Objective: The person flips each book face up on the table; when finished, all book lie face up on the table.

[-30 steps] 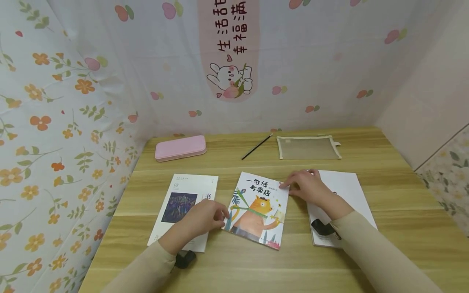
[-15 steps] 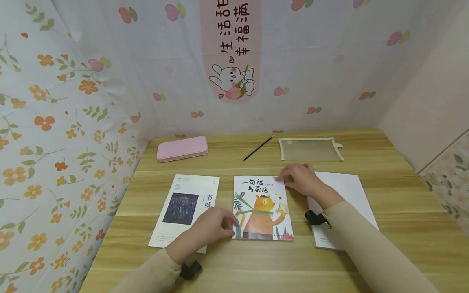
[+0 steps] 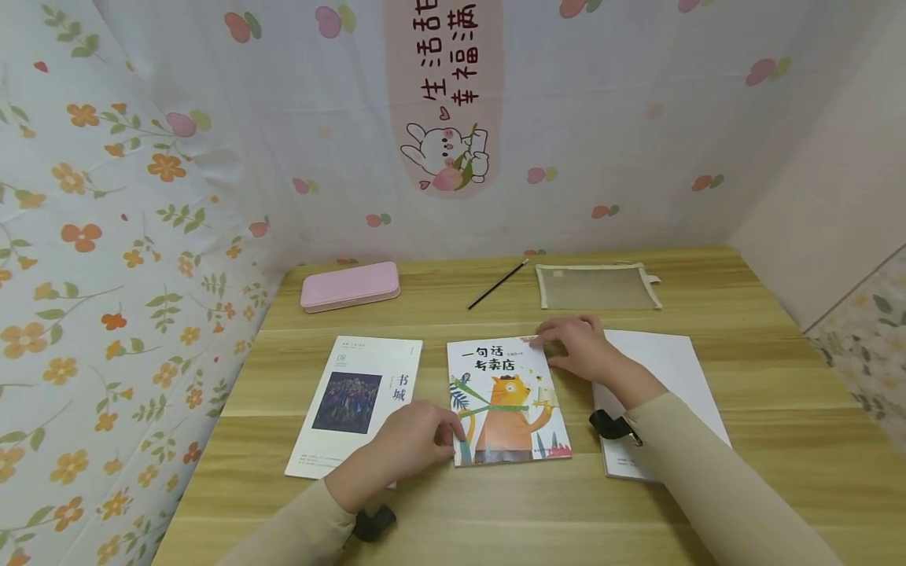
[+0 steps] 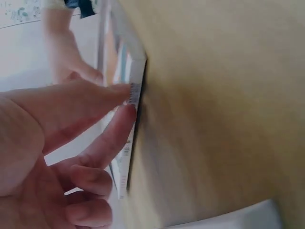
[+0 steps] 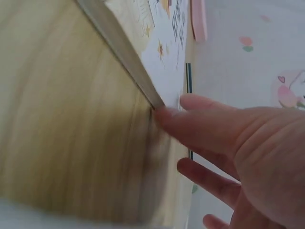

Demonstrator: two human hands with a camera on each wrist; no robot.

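Wood-grain worktop (image 3: 510,515) carries the cat book (image 3: 504,409). Left hand (image 3: 410,442) touches its spine, right hand (image 3: 582,351) its far corner, fingers relaxed on both.

Your sleeves (image 3: 715,464) are plain beige. The picture book (image 3: 508,413) before you is white with an orange animal and green bands; the pencil case (image 3: 350,287) is pink, the pencil (image 3: 498,284) black, the surface (image 3: 510,511) yellow-brown wood grain, the side cloth (image 3: 120,330) white with orange flowers.

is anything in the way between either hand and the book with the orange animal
Nothing visible stands between them and the book: the left hand touches its left edge near the bottom, the right hand its upper right corner.
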